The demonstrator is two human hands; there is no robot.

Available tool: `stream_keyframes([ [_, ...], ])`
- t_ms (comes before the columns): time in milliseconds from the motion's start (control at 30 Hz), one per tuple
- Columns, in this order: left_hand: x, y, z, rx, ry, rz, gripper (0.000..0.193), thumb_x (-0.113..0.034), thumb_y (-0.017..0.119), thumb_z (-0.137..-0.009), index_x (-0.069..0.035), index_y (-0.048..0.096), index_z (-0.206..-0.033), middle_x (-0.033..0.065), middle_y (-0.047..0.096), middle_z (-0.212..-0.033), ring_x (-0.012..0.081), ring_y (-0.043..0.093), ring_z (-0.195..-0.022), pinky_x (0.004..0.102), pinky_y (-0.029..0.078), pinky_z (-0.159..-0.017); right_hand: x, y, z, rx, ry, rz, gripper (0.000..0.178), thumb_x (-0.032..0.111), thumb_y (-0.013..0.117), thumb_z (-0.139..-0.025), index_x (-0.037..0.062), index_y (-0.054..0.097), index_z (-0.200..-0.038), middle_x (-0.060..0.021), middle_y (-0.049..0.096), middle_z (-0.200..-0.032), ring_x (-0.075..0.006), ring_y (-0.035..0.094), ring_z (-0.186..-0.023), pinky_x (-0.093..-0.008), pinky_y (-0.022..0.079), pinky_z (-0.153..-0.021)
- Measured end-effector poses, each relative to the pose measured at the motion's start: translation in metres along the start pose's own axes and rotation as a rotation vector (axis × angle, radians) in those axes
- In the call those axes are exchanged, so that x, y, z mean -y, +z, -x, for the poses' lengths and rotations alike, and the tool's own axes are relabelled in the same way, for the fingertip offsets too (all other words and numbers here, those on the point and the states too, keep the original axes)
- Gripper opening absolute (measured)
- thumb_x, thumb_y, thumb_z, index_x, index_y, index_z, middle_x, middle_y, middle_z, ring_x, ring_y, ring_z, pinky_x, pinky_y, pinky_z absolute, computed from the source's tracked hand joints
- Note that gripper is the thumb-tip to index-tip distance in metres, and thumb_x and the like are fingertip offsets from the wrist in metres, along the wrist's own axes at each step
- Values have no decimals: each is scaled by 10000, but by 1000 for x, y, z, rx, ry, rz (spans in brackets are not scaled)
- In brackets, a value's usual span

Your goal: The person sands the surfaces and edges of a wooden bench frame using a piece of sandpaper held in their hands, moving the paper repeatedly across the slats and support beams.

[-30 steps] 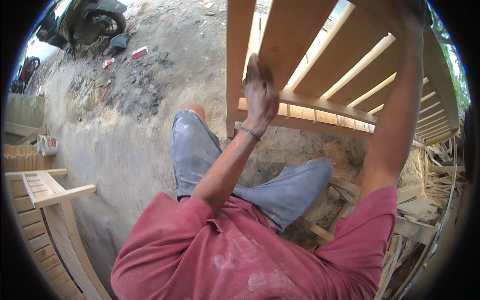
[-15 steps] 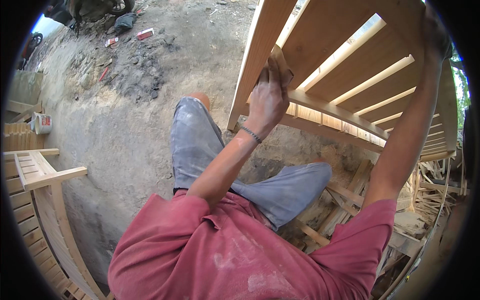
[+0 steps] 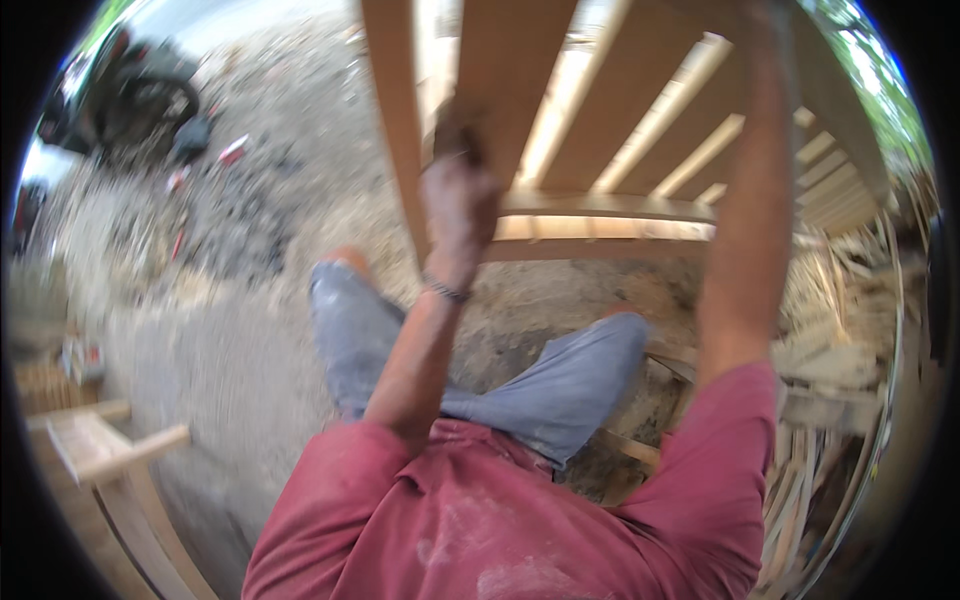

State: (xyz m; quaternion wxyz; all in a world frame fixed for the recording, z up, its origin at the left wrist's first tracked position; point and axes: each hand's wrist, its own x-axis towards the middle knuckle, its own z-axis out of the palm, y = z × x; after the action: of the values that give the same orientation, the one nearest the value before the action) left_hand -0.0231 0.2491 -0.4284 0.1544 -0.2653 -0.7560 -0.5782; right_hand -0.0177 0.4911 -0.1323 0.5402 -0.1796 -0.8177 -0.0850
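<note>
A slatted wooden frame [image 3: 590,205] of pale boards stands before me at the upper right, strips of light showing between its slats. My left hand [image 3: 460,205] is closed at its left end, beside the left upright [image 3: 392,110]. A folded brown sheet that looks like sandpaper [image 3: 460,135] is in its fingers, blurred and dark, against the wood. My right arm reaches up across the slats. My right hand [image 3: 765,12] is at the frame's upper part, smeared and cut by the picture's top, so its fingers cannot be made out.
Another slatted wooden piece [image 3: 140,455] stands at the lower left, near a white bucket [image 3: 82,358]. Scrap wood [image 3: 830,370] is heaped at the right. A motorbike [image 3: 140,100] and litter lie on the rough ground at the far left.
The whole view has swung, so the frame appears further left and more upright. My left hand stays by the left upright with the sandpaper. My right hand now shows less, at the top edge.
</note>
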Motion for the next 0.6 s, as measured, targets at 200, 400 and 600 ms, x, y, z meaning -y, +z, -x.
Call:
stream_keyframes([
  [200,-1,2,6,37,-241,124,496,-208,373,-1083,-20,313,-1538,323,639,-1107,336,631,-862,423,501,-796,30,-8,5,47,133,-124,550,494,480,-920,41,749,-762,-212,717,-772,-392,708,-801,-488,514,-826],
  [400,11,13,10,-189,105,-178,459,-235,383,-1084,25,396,-1461,255,633,-925,284,533,-722,370,484,-713,29,-1,2,-104,34,-207,541,477,489,-929,47,749,-728,-222,697,-705,-402,708,-738,-496,531,-778],
  [600,-4,-7,-10,29,-185,95,476,-225,380,-1079,42,365,-1473,270,498,-1407,381,523,-1252,428,424,-1023,28,-3,3,16,76,-145,535,488,522,-923,53,738,-699,-213,691,-671,-386,703,-677,-491,537,-701],
])
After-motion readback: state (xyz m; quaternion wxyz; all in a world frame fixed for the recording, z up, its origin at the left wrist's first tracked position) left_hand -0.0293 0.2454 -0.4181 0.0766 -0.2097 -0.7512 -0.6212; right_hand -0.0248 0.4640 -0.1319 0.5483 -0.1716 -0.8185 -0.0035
